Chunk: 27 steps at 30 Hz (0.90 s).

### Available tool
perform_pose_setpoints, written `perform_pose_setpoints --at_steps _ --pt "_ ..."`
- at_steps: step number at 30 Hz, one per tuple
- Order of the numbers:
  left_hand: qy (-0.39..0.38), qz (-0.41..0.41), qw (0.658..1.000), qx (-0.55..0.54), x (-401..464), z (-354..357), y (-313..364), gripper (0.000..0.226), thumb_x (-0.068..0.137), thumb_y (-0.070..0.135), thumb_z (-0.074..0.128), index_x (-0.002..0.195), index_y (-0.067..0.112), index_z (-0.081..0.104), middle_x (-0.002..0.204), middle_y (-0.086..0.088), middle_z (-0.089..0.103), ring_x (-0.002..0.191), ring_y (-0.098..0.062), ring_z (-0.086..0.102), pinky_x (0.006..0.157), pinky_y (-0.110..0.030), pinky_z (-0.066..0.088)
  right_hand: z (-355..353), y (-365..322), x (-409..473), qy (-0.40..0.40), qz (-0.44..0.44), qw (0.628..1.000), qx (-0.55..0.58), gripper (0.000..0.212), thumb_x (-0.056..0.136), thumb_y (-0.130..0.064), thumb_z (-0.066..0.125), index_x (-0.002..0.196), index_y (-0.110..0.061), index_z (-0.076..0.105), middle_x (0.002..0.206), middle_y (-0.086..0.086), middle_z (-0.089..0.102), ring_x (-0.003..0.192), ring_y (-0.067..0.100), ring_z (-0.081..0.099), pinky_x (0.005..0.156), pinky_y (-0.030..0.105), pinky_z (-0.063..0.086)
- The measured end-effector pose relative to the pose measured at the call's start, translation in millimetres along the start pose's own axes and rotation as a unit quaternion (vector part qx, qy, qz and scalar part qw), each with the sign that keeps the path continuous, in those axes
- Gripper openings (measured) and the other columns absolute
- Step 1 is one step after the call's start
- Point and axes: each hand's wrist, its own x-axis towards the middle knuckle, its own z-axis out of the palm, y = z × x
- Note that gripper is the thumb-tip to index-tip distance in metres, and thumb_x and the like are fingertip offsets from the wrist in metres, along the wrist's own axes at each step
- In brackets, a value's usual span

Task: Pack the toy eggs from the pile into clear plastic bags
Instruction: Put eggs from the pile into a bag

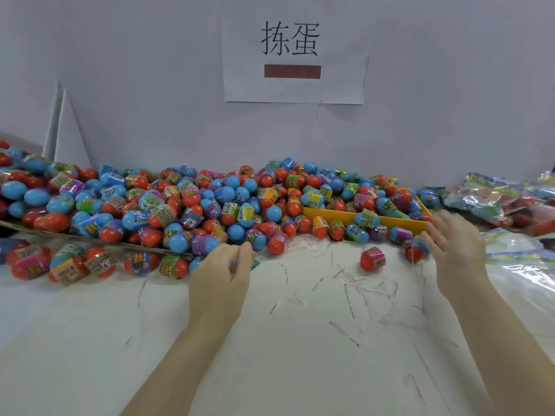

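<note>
A big pile of red and blue toy eggs (186, 202) with coloured wrap bands stretches along the wall. My left hand (220, 274) is at the pile's front edge, its fingers curled round a toy egg (235, 261) that is mostly hidden, with only a bit of blue showing. My right hand (456, 247) hovers at the right with straight, spread fingers, next to a red and blue egg (416, 250). Filled clear plastic bags (495, 199) lie at the far right. Flat clear bags (522, 259) lie nearer, beside my right hand.
A yellow tray (339, 216) sits half buried in eggs at the right of the pile. A cardboard edge (90, 239) holds up the pile's left part. A lone red egg (372, 259) lies on the white, pen-marked table (300, 340). A paper sign (294, 55) hangs on the wall.
</note>
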Motion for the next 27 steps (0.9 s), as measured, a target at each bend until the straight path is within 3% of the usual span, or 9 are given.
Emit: perform_pose_setpoints --at_steps 2,5,8,10,12,15,19,24,27 --pt "-0.009 0.045 0.997 0.068 -1.5 0.6 0.9 0.03 0.089 0.019 0.057 0.061 0.007 0.056 0.062 0.0 0.053 0.056 -0.018 0.048 0.05 -0.024 0.031 -1.1 0.2 1.2 0.013 -0.09 0.982 -0.166 0.038 0.092 -0.016 0.054 0.129 -0.007 0.05 0.125 0.008 0.056 0.11 0.019 0.054 0.093 0.03 0.045" --pt "-0.025 0.102 0.988 0.114 -3.6 0.2 3.8 0.026 0.084 0.011 0.066 0.059 0.008 0.059 0.057 0.0 0.052 0.05 -0.02 0.049 0.047 -0.026 0.034 -21.7 -9.2 9.2 0.015 -0.169 0.885 -0.435 0.027 0.088 -0.016 0.055 0.113 -0.009 0.064 0.113 0.012 0.064 0.101 0.026 0.056 0.088 0.04 0.044" --pt "-0.034 0.104 0.986 0.123 -3.8 0.2 3.8 0.027 0.083 0.015 0.064 0.058 0.008 0.061 0.055 -0.001 0.054 0.049 -0.023 0.052 0.047 -0.033 0.039 -56.5 -17.1 25.2 0.062 -0.045 0.749 -0.658 0.028 0.085 -0.021 0.059 0.109 -0.006 0.061 0.105 0.017 0.062 0.099 0.035 0.053 0.086 0.041 0.041" --pt "-0.044 0.092 0.987 0.123 -4.0 1.2 3.7 0.025 0.082 0.011 0.068 0.058 0.008 0.062 0.057 -0.001 0.055 0.05 -0.022 0.052 0.049 -0.033 0.041 -71.4 -14.6 32.2 0.02 0.071 0.696 -0.714 0.035 0.083 -0.028 0.063 0.107 -0.002 0.059 0.103 0.016 0.06 0.098 0.033 0.054 0.088 0.039 0.044" --pt "-0.051 0.084 0.988 0.122 -4.0 1.6 4.0 0.023 0.081 0.009 0.068 0.059 0.008 0.062 0.058 0.0 0.055 0.051 -0.022 0.051 0.051 -0.032 0.04 -78.0 -11.5 34.7 0.014 0.111 0.71 -0.696 0.039 0.082 -0.03 0.065 0.108 -0.002 0.059 0.111 0.016 0.059 0.103 0.034 0.055 0.09 0.036 0.045" --pt "-0.045 0.077 0.99 0.111 -4.4 -0.3 4.7 0.022 0.081 0.008 0.068 0.06 0.008 0.062 0.059 0.001 0.055 0.051 -0.022 0.051 0.05 -0.029 0.036 -79.8 -13.0 29.9 0.068 0.102 0.752 -0.648 0.037 0.079 -0.028 0.069 0.111 -0.011 0.062 0.115 0.012 0.059 0.105 0.032 0.053 0.079 0.033 0.041" --pt "-0.043 0.073 0.99 0.109 -4.8 -1.4 7.6 0.022 0.081 0.006 0.067 0.06 0.006 0.063 0.06 -0.004 0.059 0.055 -0.027 0.054 0.052 -0.034 0.04 -79.1 -13.5 25.5 0.11 0.093 0.766 -0.627 0.03 0.079 -0.026 0.069 0.107 -0.014 0.065 0.107 0.011 0.059 0.089 0.028 0.049 0.074 0.032 0.038" --pt "-0.042 0.067 0.992 0.098 -4.8 -2.3 12.5 0.02 0.082 0.005 0.066 0.062 0.004 0.064 0.062 -0.007 0.06 0.058 -0.029 0.055 0.054 -0.036 0.04 -77.6 -18.4 26.0 0.143 0.037 0.762 -0.631 0.033 0.084 -0.035 0.066 0.11 -0.015 0.066 0.118 0.017 0.058 0.113 0.037 0.049 0.086 0.038 0.041" --pt "-0.033 0.087 0.991 0.096 -4.6 -0.8 11.6 0.02 0.081 0.003 0.067 0.062 0.003 0.064 0.061 -0.006 0.06 0.056 -0.028 0.055 0.051 -0.035 0.04 -73.6 -27.0 20.8 0.187 -0.055 0.765 -0.614 0.027 0.086 -0.032 0.064 0.106 -0.014 0.069 0.108 0.02 0.063 0.111 0.04 0.049 0.096 0.046 0.039"
